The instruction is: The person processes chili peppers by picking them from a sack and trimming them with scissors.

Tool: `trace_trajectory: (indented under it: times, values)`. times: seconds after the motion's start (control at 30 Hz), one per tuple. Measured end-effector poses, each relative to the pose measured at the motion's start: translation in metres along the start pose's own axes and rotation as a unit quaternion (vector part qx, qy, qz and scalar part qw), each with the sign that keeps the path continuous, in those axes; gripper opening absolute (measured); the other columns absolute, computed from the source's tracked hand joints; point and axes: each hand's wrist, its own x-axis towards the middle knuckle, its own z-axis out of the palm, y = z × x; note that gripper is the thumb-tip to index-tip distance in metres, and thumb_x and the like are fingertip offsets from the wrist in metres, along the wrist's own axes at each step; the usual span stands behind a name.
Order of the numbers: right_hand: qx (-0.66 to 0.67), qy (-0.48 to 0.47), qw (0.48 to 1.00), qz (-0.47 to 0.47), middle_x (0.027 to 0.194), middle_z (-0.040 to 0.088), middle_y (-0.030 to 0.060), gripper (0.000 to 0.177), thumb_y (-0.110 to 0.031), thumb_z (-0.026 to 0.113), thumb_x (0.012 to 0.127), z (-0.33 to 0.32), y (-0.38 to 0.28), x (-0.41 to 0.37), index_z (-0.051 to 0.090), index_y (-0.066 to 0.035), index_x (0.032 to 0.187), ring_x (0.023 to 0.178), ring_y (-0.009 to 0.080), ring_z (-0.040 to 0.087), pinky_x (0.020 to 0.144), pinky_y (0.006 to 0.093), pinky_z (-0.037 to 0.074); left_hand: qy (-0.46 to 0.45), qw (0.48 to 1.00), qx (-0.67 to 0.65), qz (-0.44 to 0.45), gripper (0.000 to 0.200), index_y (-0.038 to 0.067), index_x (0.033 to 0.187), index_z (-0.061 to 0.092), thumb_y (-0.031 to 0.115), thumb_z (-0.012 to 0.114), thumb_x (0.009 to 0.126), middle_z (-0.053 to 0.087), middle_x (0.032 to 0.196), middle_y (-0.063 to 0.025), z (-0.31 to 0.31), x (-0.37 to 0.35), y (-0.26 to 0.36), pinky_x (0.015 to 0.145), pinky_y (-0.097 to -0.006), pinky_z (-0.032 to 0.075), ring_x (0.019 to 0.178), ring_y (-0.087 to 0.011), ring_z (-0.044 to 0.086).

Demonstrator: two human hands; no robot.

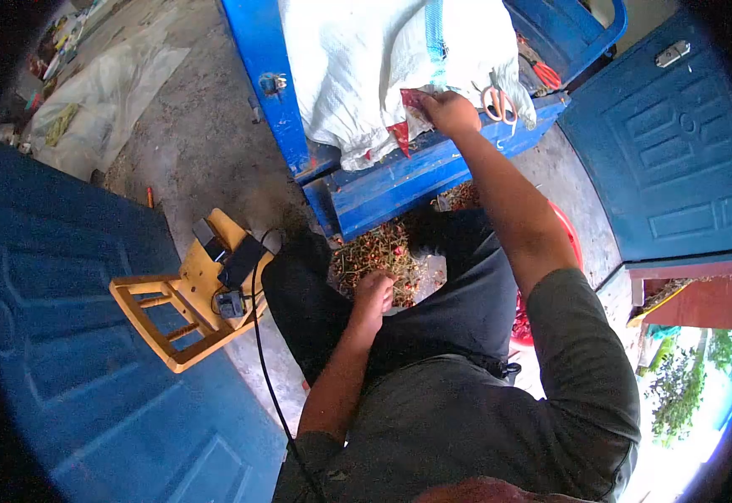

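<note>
My right hand is at the front edge of a white woven sack lying on a blue metal bed. Its fingers are closed at a red piece by the sack's edge; what exactly they pinch is hidden. Just right of this hand lie scissors with pale pink handles. My left hand is curled between my knees, above a heap of stems and red bits on the floor. Whether its fingers hold anything cannot be seen.
A red-handled tool lies on the blue metal bed. To the left, a wooden chair bears dark devices, with a black cable running to me. A red basin stands behind my right arm. Blue doors flank both sides.
</note>
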Motion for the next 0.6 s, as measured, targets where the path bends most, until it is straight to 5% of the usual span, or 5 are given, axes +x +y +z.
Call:
trace_trajectory:
  times: [0.27,0.37,0.43,0.6]
  values:
    - [0.119,0.078,0.989,-0.050,0.103,0.071,0.0232,0.057,-0.046,0.065,0.081,0.034,0.062,0.012,0.068,0.000,0.115,0.097,0.0349,0.070,0.089,0.0429,0.052,-0.003,1.000,0.004,-0.011,0.009,0.007,0.094,0.060,0.010,0.057,0.086,0.040,0.060,0.0057,0.008,0.000,0.002,0.039,-0.0242,0.026,0.044,-0.0058,0.034]
    - [0.260,0.042,0.965,-0.023,0.096,0.071,0.0198,0.051,-0.032,0.067,0.084,0.022,0.056,-0.014,0.062,0.005,0.120,0.082,0.0272,0.072,0.074,0.0385,0.056,-0.005,1.000,-0.006,-0.006,0.008,0.005,0.093,0.061,0.009,0.058,0.086,0.039,0.058,0.0073,0.011,-0.003,0.004,0.039,-0.0216,0.023,0.043,-0.0036,0.032]
    - [0.437,-0.005,0.899,-0.008,0.096,0.069,0.0124,0.045,-0.020,0.063,0.090,0.017,0.057,-0.027,0.056,0.005,0.127,0.075,0.0175,0.070,0.057,0.0288,0.053,0.003,1.000,-0.004,-0.022,0.008,0.006,0.093,0.061,0.009,0.057,0.086,0.040,0.058,0.0073,0.011,-0.002,0.003,0.039,-0.0214,0.024,0.043,-0.0036,0.032]
    - [0.471,-0.014,0.882,0.003,0.105,0.068,0.0131,0.043,-0.021,0.062,0.096,0.008,0.071,-0.048,0.053,0.006,0.128,0.075,0.0195,0.071,0.056,0.0282,0.055,0.006,1.000,0.005,-0.023,0.010,0.006,0.094,0.062,0.008,0.057,0.086,0.041,0.059,0.0070,0.009,-0.001,-0.001,0.038,-0.0214,0.024,0.043,-0.0039,0.033]
